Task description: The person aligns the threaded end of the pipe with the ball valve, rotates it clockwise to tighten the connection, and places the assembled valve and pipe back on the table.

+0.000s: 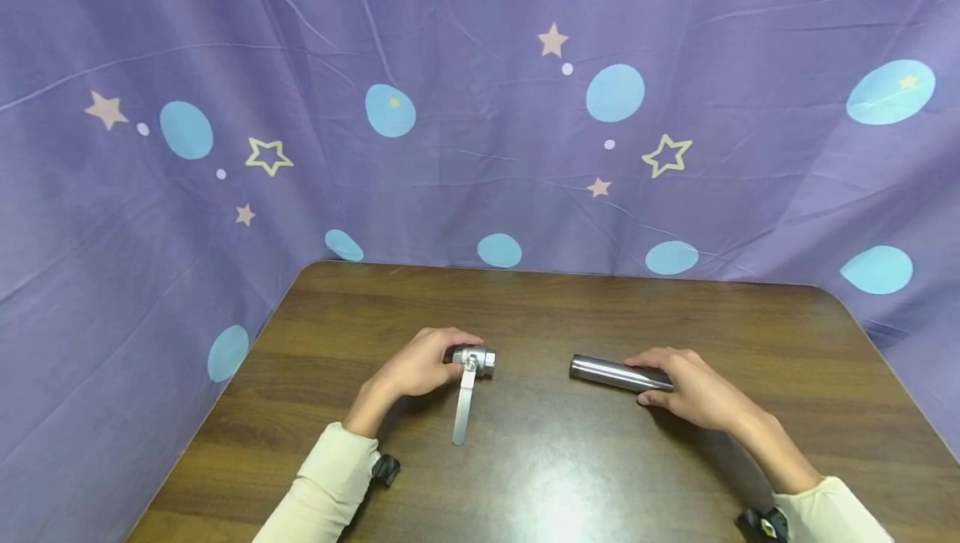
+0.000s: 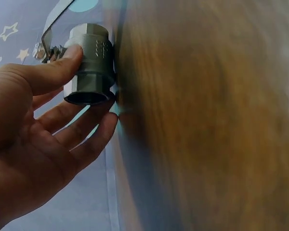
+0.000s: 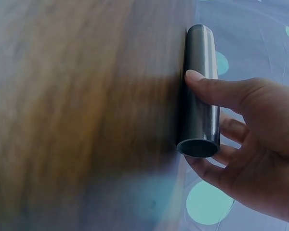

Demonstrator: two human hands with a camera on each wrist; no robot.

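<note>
A metal ball valve [image 1: 480,359] with a long flat lever handle [image 1: 464,410] is at the middle of the table, the lever pointing toward the near edge. My left hand [image 1: 423,366] grips its body from the left; in the left wrist view the thumb [image 2: 62,67] lies across the valve body [image 2: 94,55] and the fingers are behind it. To the right, a shiny metal pipe [image 1: 607,371] lies roughly crosswise. My right hand [image 1: 697,389] holds its right end between thumb and fingers. The right wrist view shows the open, hollow end of the pipe [image 3: 201,115] below the thumb.
The brown wooden table [image 1: 555,460] has rounded far corners. A purple curtain [image 1: 450,127] with stars and blue shapes hangs behind it and along both sides. Black straps [image 1: 386,470] are at the wrists, by the light sleeves [image 1: 330,476].
</note>
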